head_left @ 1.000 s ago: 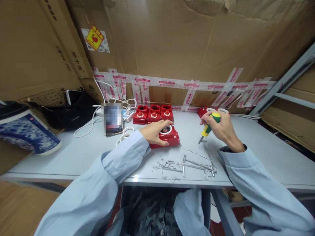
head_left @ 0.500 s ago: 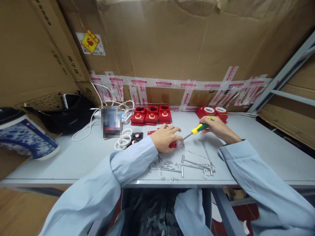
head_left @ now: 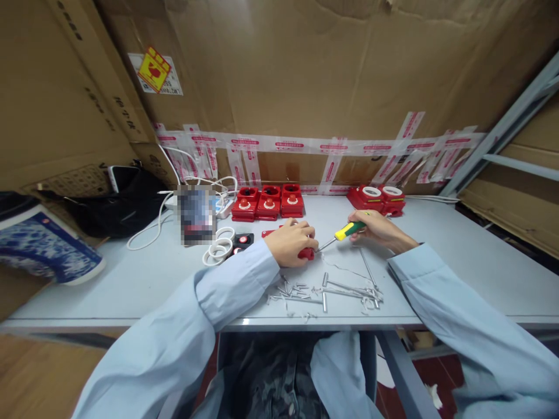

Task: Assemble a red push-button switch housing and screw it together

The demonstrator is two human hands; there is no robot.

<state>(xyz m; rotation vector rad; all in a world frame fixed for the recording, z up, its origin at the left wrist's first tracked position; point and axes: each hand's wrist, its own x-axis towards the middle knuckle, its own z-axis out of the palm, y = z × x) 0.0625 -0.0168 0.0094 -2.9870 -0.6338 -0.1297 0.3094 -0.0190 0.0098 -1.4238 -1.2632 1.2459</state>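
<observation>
My left hand [head_left: 292, 243] is closed over a small red part [head_left: 306, 254] near the middle of the table, covering most of it. In my right hand [head_left: 376, 228] is a screwdriver [head_left: 349, 230] with a green and yellow handle, its shaft slanting down left so the tip meets the red part's right end. In front of my hands lie several small screws [head_left: 299, 289], thin metal rods with crossbars [head_left: 349, 287] and bits of white string. White rings [head_left: 221, 247] and a black piece with a red centre [head_left: 244, 240] lie left of my left hand.
Three red housings [head_left: 268, 203] stand in a row at the back, and more red units with white rings [head_left: 382, 199] at the back right. To the left are a blurred-out device [head_left: 196, 215], white cables, a black bag [head_left: 117, 203] and a blue-white cup [head_left: 48, 244].
My right hand and the screwdriver have moved slightly left and down, bringing the tip up to the red part. My left hand has closed its fingers more tightly over that part.
</observation>
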